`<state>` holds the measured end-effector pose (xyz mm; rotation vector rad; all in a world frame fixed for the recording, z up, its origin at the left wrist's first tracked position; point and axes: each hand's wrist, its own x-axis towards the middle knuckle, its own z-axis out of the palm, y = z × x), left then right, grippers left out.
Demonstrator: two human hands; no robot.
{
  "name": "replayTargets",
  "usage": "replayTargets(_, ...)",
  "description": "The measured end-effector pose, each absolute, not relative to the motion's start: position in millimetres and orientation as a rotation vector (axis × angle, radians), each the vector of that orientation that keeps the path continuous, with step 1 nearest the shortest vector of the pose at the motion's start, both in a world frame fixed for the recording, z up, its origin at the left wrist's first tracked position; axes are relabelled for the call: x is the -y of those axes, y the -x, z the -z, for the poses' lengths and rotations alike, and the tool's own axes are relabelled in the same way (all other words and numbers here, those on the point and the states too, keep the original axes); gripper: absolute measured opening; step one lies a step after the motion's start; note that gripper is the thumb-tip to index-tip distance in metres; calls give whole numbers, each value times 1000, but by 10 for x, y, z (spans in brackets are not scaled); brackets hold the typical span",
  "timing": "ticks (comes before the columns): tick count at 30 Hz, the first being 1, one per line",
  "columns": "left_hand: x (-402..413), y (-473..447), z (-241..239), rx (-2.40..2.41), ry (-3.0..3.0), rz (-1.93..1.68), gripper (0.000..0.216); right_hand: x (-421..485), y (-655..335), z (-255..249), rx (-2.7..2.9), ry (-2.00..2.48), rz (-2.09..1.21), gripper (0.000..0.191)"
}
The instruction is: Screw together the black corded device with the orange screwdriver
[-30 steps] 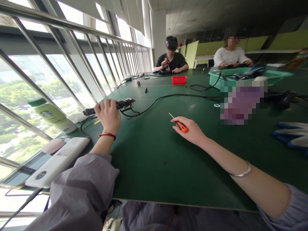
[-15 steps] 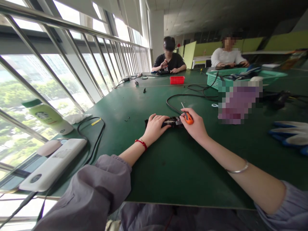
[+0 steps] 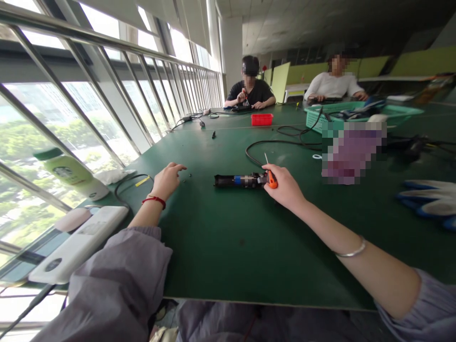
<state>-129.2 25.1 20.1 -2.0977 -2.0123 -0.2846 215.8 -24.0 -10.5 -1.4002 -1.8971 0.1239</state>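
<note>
My left hand (image 3: 166,181) is over the left part of the table, its index finger stretched out and nothing visible in it. Just right of that fingertip lie a few tiny dark pieces (image 3: 190,175), perhaps screws. In my right hand (image 3: 285,186) is a screwdriver (image 3: 272,179) with an orange and black handle, its thin metal shaft pointing up and away. That hand rests at the right end of a long black cylindrical device (image 3: 228,181). The device lies flat, with a blue band and metallic parts showing along its middle. My fingers hide its right end.
A black cable (image 3: 260,142) curves behind the device. Farther back are a red tray (image 3: 262,119) and a green basket (image 3: 313,118) with things in it. Gloves (image 3: 432,202) lie right; a white power bank (image 3: 80,244) and a bottle (image 3: 69,173) stand left. Two people sit across the table.
My left hand has let go of the device and moved left, beside the tiny dark pieces. The device's middle now shows. My right hand stays at its end, screwdriver slightly turned.
</note>
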Motion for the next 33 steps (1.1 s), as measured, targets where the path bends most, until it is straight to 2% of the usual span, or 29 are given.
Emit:
replayTargets(4,-258,1300,-200,1864,2262,25,65,241,-2162,99,1925,1415,-118,44)
replayTargets(8,-286,1284,-175,1777,2288,-118,62,236,-2166,103,1945,1416,-106,44)
replayTargets(19,-322,1257,-192,1796,2221,-82,42,233,-2146,110,1975,1414,-63,46)
replayTargets(33,-263,1114,-216,1882,2110,-37,31,244,-2143,86,1952,1446,-100,42)
